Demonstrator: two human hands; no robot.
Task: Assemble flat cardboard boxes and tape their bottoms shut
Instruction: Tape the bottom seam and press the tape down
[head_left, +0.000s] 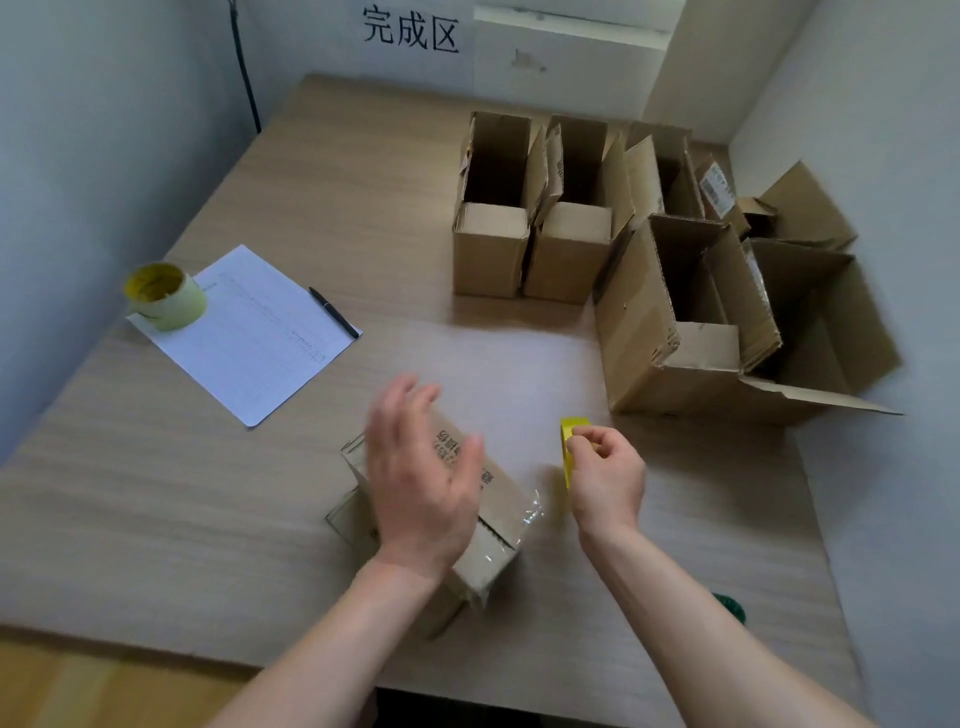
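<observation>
1. The box (457, 514) lies near the front of the worktop (156, 493), bottom flaps up, under the left hand (421, 473).
2. The left grip is wide, fingers spread flat over the flaps; contact cannot be told for sure.
3. The right grip (605, 467) is closed on a yellow tape roll (570, 452), just right of the box.
4. The cardboard is judged light and stiff; it is best held by pressing both flaps flat beside the seam.
5. Clear tape (530, 514) is seen at the box's right edge; it is likely thin, clingy and easily creased.
</observation>
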